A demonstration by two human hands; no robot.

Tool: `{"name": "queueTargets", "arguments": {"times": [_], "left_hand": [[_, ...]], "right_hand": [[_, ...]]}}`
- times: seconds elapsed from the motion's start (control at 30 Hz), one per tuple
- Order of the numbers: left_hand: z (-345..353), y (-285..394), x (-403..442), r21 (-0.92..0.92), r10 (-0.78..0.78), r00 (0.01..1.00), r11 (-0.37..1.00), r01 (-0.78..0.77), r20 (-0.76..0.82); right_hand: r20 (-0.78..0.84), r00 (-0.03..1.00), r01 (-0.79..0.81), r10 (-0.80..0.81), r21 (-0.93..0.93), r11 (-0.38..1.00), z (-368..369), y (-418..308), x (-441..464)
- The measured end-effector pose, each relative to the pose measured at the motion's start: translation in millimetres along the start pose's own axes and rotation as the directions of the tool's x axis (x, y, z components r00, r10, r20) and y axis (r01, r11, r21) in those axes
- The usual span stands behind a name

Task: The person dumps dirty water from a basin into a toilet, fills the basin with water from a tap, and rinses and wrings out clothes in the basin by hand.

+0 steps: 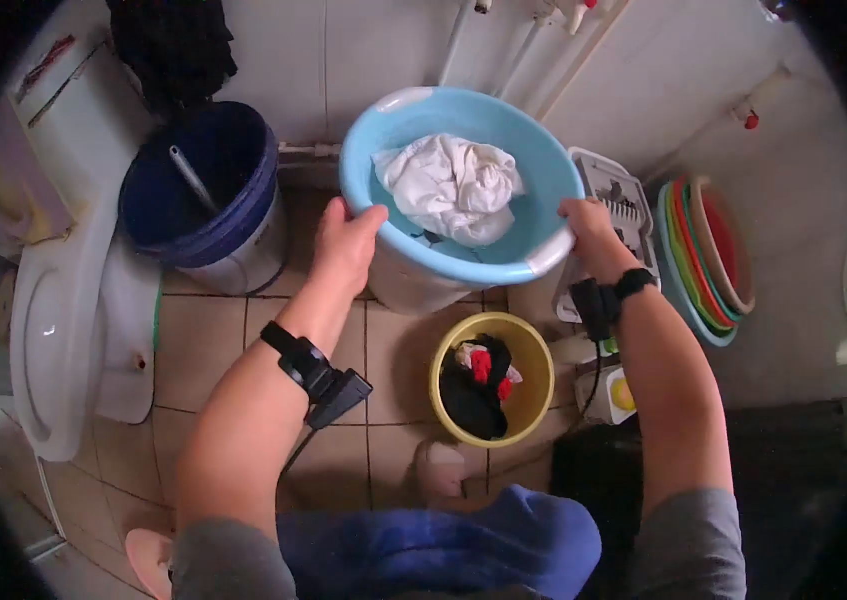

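Observation:
A light blue basin point(408, 128) with white grips on its rim is between my two hands. Inside it lies a bunched white cloth point(453, 185), with a small dark bit showing below it. My left hand point(345, 245) is closed on the basin's near left rim, thumb on the edge. On the right side of the rim, my right hand point(591, 228) grips near a white handle patch. Both hands' fingertips are partly hidden by the rim. Under the basin a whitish bucket point(413, 287) shows in part; whether they touch I cannot tell.
A yellow basin point(546, 385) holding dark, red and white clothes stands on the tiled floor point(323, 455). At left are a dark blue bucket point(153, 248) and a white sink point(43, 330). Several nested coloured basins point(693, 265) lean against the right wall, beside a white rack point(608, 180).

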State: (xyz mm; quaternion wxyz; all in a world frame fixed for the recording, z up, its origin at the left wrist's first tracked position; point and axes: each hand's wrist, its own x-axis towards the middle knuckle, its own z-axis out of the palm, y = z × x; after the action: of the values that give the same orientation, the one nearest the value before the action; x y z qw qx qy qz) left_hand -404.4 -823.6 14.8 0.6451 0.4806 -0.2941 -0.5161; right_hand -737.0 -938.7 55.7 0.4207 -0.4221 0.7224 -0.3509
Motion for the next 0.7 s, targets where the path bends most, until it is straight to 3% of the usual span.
{"name": "queueTargets", "arguments": {"times": [0.03, 0.07, 0.13, 0.2, 0.3, 0.37, 0.43, 0.47, 0.53, 0.6, 0.63, 0.7], "left_hand": [[2.3, 0.3, -8.1, -0.108, -0.03, 0.999, 0.994, 0.027, -0.028], [0.8, 3.1, -13.8, -0.102, -0.034, 0.999, 0.994, 0.031, -0.03], [-5.0, 5.6, -23.4, -0.132, 0.063, 0.997, 0.99, -0.058, 0.039], [-7.5, 29.1, -50.2, -0.155, 0.117, 0.987, 0.983, -0.1, 0.109], [-8.0, 86.3, -86.9, -0.092, 0.185, 0.964, 0.981, -0.17, 0.19], [-22.1, 105.0, -115.8, -0.012, 0.21, 0.957, 0.977, -0.212, 0.199], [-33.8, 135.0, -139.9, 0.193, 0.085, 0.987, 0.975, -0.111, 0.137], [-44.3, 145.7, -155.7, 0.213, 0.089, 0.988, 0.97, -0.114, 0.125], [-65.2, 156.8, -195.8, 0.185, -0.044, 0.998, 0.982, 0.035, 0.044], [-88.7, 160.8, -232.8, 0.128, -0.116, 0.992, 0.984, 0.121, -0.046], [-92.2, 162.7, -241.5, 0.228, -0.2, 0.976, 0.95, 0.214, -0.085], [-138.8, 151.4, -278.8, 0.309, -0.275, 0.951, 0.901, 0.306, -0.139]], "right_hand": [[-0.021, 0.998, 0.068, -0.066, 0.118, 0.991, 5.4, -10.5, -23.1], [-0.018, 0.998, 0.061, -0.06, 0.121, 0.991, 2.9, -11.1, -23.4], [0.027, 0.97, 0.229, -0.24, 0.208, 0.951, -2.5, -6.5, -21.1], [0.107, 0.952, 0.236, -0.287, 0.343, 0.909, -16.7, -30.1, -57.9], [0.102, 0.94, 0.27, -0.327, 0.366, 0.89, -30.8, -67.9, -117.4], [0.149, 0.966, 0.142, -0.212, 0.381, 0.914, -34.8, -79.4, -159.9], [0.204, 0.953, 0.134, -0.222, 0.372, 0.918, -39.3, -83.0, -172.7], [0.239, 0.941, 0.144, -0.238, 0.352, 0.925, -37.7, -82.3, -184.6], [0.29, 0.93, 0.097, -0.224, 0.395, 0.914, -26.0, -75.4, -215.9], [0.44, 0.876, 0.001, -0.198, 0.409, 0.913, -5.2, -43.1, -237.9], [0.38, 0.913, 0.002, -0.149, 0.359, 0.933, 6.7, -29.0, -239.7], [0.474, 0.873, -0.06, -0.117, 0.342, 0.938, 37.8, 20.1, -273.7]]}}
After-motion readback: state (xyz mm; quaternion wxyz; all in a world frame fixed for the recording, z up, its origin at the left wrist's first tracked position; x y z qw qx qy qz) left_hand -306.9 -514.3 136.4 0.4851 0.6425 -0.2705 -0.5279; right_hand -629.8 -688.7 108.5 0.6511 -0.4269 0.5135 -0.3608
